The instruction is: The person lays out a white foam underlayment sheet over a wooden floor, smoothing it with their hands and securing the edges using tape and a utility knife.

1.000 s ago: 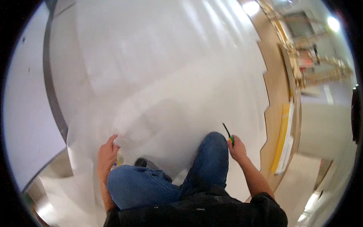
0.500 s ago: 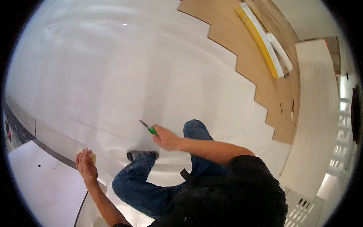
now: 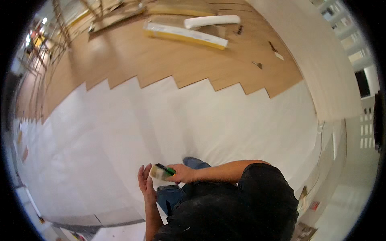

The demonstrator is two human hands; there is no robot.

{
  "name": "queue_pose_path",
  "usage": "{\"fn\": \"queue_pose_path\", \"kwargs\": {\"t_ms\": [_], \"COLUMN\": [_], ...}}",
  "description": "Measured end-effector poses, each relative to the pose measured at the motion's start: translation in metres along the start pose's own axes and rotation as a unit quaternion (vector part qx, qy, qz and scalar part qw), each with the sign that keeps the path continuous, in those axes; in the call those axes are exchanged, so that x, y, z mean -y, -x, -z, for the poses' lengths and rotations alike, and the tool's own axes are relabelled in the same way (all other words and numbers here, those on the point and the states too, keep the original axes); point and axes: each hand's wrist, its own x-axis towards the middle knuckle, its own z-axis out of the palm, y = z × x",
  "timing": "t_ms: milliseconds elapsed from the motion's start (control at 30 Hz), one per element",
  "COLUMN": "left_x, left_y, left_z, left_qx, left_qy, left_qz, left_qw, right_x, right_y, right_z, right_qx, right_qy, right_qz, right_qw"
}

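In front of my body, my right hand (image 3: pixel 183 173) is closed around a green-handled knife (image 3: pixel 170 172); its dark blade end points up and left. My left hand (image 3: pixel 147 184) has its fingers raised and curved at one side of a small beige piece with a rounded edge (image 3: pixel 158 173), which it grips. Knife and beige piece overlap in the view, and whether they touch I cannot tell. Below both hands spreads a white underlay sheet (image 3: pixel 116 136). My bent legs in blue jeans show partly under my arms.
Beyond the sheet, wood-coloured floor planks (image 3: pixel 177 60) end in a stepped edge. On them lie a long yellow-and-white pack (image 3: pixel 185 34), a white roll (image 3: pixel 212 21) and small tools (image 3: pixel 276 51). A pale wall (image 3: pixel 309 60) runs along the right.
My view has turned, bringing the planks across the top. My hands have come together: the left carried the beige piece over to the knife in my right hand.
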Motion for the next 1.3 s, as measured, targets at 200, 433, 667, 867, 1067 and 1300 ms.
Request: {"fn": "queue_pose_path", "kwargs": {"t_ms": [200,433,667,867,1067,1300], "left_x": [-0.060,-0.008,-0.018,-0.122,0.011,0.121], "left_y": [-0.043,-0.116,-0.335,-0.520,-0.664,-0.593], "left_z": [-0.045,-0.014,-0.220,-0.469,-0.561,-0.468], "left_qx": [0.174,0.252,0.450,0.424,0.348,0.231], "left_qy": [-0.124,-0.378,-0.614,-0.476,-0.355,-0.422], "left_qz": [0.025,0.161,-0.009,-0.194,-0.085,0.492], "left_qw": [0.977,0.876,0.648,0.746,0.864,0.725], "right_x": [-0.089,-0.187,-0.157,-0.129,-0.136,-0.127], "right_y": [0.023,0.169,0.267,0.229,0.227,0.282], "right_z": [0.202,0.347,0.410,0.475,0.599,0.837], "right_qx": [-0.275,-0.357,-0.391,-0.608,-0.528,-0.461], "right_qy": [0.159,0.219,0.126,-0.103,-0.071,-0.011], "right_qz": [-0.041,-0.298,-0.456,-0.294,-0.275,-0.313], "right_qw": [0.947,0.858,0.790,0.730,0.800,0.830]}}
